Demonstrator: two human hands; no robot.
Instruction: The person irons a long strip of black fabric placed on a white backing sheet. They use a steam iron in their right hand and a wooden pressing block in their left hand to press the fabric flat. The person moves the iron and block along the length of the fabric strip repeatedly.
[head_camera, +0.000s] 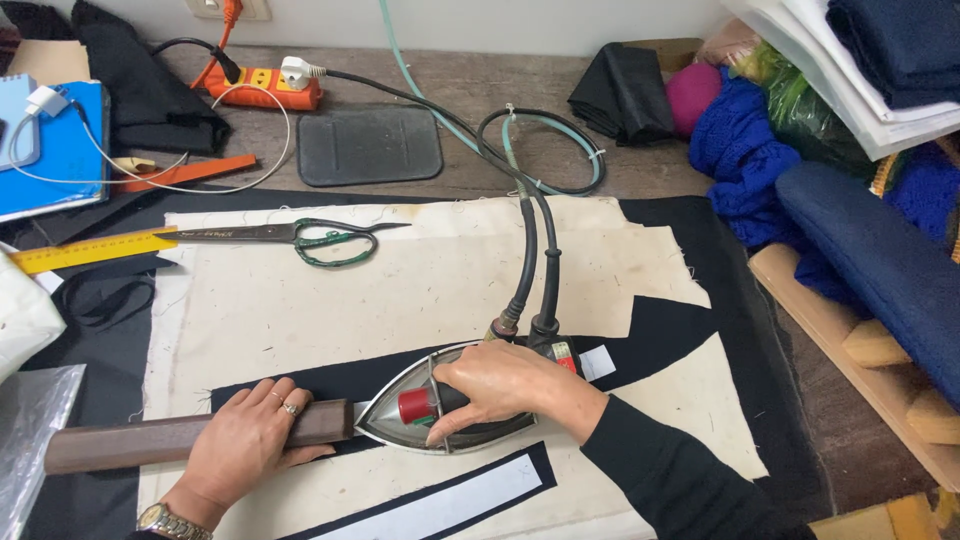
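On the worn wooden counter (640, 170), over a cream pressing cloth (420, 290) with frayed edges, the right hand (505, 388) is closed around the handle of a teardrop-shaped metal iron (400, 432) with a red knob. The iron rests on a strip of black fabric (330, 382), its point toward a smooth, dark brown wooden bar (120, 443). The left hand (245, 440) lies curled over that bar's end, pressing it flat. Two rubbery hoses (535, 260) rise from the iron's heel. Green-handled scissors (320, 238) and a yellow ruler (85, 250) lie farther back.
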